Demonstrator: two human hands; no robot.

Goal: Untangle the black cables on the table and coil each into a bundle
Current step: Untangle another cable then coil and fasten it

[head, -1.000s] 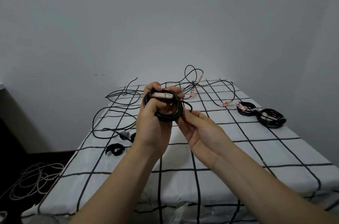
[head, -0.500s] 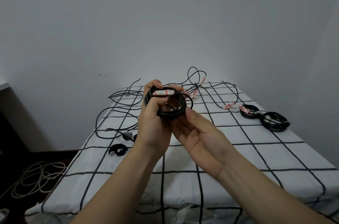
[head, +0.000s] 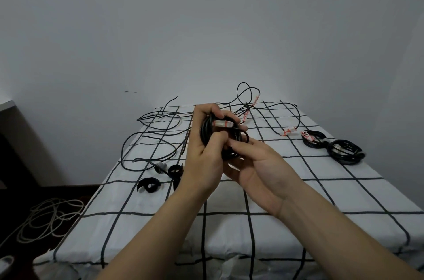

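Gripping the coil (head: 205,129) tight, the left hand (head: 202,158) steadies it; the right hand (head: 259,169) pinches its loose end, which could spring undone if released.

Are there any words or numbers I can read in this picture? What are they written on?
No words or numbers can be read anywhere.
White tag on the coil in the left hand: red marks, too blurred to read.
Second tag lying on the checked cloth: red marks, too small.
Third tag by the bundles: red marks, too small.
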